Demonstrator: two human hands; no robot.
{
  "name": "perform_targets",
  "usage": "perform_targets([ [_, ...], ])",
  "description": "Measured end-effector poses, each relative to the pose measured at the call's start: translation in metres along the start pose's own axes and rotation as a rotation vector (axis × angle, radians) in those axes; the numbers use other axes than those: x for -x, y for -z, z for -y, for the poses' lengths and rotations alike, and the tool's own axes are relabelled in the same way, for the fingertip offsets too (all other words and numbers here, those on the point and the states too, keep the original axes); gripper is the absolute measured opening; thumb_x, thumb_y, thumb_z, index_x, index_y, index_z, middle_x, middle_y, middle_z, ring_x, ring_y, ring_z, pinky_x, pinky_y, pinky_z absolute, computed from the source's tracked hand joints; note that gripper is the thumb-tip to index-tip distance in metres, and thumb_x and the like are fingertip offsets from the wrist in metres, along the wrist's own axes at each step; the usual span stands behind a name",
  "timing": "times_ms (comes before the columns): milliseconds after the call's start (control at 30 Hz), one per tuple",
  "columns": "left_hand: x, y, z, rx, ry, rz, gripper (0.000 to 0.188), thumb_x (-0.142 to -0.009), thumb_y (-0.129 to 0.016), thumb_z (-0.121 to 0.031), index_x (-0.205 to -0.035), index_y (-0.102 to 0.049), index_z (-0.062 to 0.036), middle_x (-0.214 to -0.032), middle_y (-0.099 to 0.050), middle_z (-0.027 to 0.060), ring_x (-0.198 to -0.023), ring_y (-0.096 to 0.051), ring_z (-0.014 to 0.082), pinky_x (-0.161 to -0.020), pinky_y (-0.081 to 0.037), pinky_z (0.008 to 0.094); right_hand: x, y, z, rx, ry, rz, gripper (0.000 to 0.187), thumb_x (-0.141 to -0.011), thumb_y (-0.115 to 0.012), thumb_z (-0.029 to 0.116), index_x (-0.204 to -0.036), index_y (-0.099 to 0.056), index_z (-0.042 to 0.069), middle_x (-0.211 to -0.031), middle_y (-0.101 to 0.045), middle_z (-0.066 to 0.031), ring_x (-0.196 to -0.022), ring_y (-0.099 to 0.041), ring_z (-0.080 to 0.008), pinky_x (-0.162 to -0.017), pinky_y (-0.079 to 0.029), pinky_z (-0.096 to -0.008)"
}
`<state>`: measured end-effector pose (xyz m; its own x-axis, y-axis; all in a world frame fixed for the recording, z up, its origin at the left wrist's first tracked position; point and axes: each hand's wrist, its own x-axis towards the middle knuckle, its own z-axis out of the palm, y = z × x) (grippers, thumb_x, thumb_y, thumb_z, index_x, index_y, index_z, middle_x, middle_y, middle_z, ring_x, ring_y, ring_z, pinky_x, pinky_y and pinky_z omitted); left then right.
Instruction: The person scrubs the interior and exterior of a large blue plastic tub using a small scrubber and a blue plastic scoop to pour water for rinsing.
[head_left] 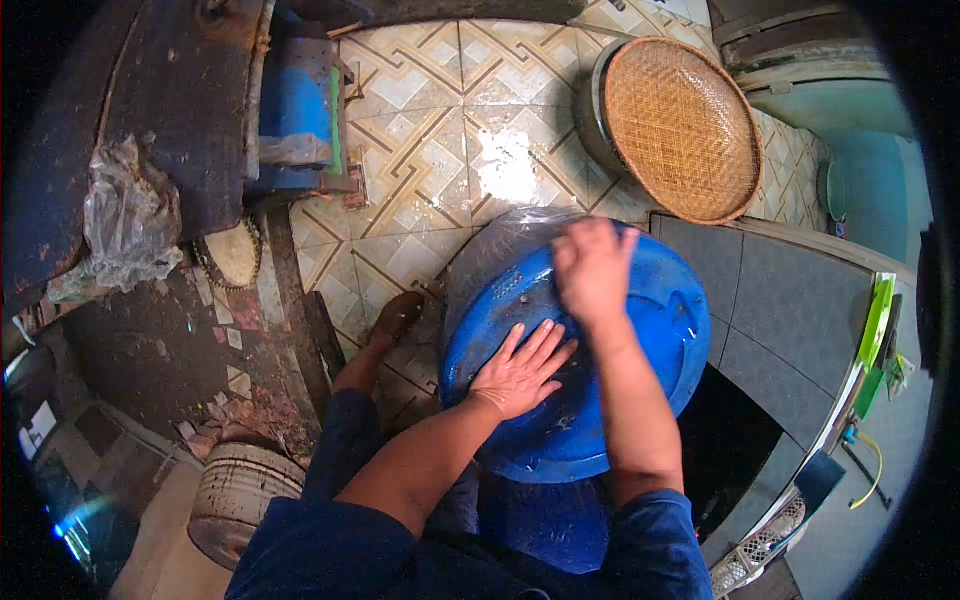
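Far to the left of the left hand, a crumpled clear plastic bag (132, 215) lies on dark boards; nearer, below and left of that hand, stands a dirty pale bucket (250, 495). A foot (398, 315) shows just beyond the hand's left side. The left hand (520, 375) lies palm down, fingers spread, on a round blue lid (545, 440) beneath both hands. Ahead and right, the right hand (592, 265) touches the lid's far part, blurred, so its grip cannot be told; clear film (535, 218) shows just beside it. Farther right and ahead is a woven tray (685, 130).
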<state>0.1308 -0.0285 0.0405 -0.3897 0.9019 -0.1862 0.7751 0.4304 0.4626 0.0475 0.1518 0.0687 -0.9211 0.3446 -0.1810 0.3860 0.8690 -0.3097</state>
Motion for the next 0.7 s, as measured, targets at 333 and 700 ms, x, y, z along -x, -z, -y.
perform_targets([
  [333,0.002,-0.011,0.002,-0.009,-0.031,0.217,0.060,-0.097,-0.036,-0.050,-0.151,-0.034,-0.0230,-0.157,-0.031,0.0069,-0.147,-0.021,0.0244,-0.120,-0.008,0.0499,0.035,-0.030,0.037,0.063,0.426,0.201,0.020,-0.083,-0.063,0.025,-0.098,-0.065,0.013,-0.123,-0.060,-0.0141,-0.134,-0.042,-0.0329,-0.113,-0.020,-0.0629],
  [700,0.003,-0.022,0.005,-0.009,-0.040,0.035,0.061,-0.094,-0.043,-0.052,-0.147,-0.041,-0.0207,-0.156,-0.032,0.0084,-0.147,-0.023,0.0248,-0.120,-0.012,0.0497,0.050,-0.030,0.056,0.055,0.425,0.343,0.027,-0.084,-0.061,0.023,-0.110,-0.064,0.015,-0.133,-0.054,-0.0119,-0.141,-0.034,-0.0323,-0.115,-0.016,-0.0616],
])
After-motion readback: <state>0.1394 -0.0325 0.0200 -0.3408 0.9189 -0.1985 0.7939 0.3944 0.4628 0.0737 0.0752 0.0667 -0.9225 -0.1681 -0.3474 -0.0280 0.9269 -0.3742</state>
